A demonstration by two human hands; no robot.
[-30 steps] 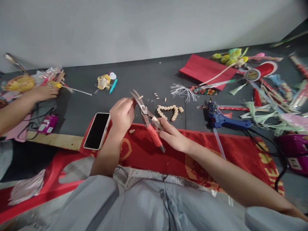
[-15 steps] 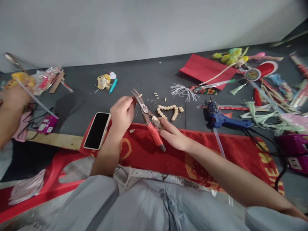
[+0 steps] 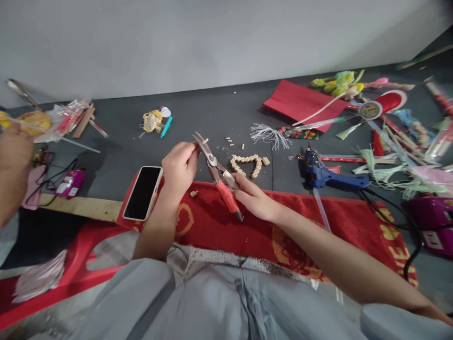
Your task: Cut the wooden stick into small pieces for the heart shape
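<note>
My right hand is closed around the handles of metal shears, one of which is wrapped in red. Their blades point up and left, slightly apart. My left hand is closed in a pinch beside the blades. A short end of a thin pale stick shows at the blades; the rest is hidden by my fingers. Just right of the shears, a heart-shaped outline of small pale pieces lies on the dark table. Several tiny cut pieces are scattered above it, and a few more rest on the red towel.
A phone lies left of my forearm. On the right are a blue glue gun with a cord, a red sheet, a red thread spool and tassels. Another person's hand holds a translucent stick at the far left.
My hands and the shears stay almost still. The other person's hand at the far left has moved further left with its translucent stick.
</note>
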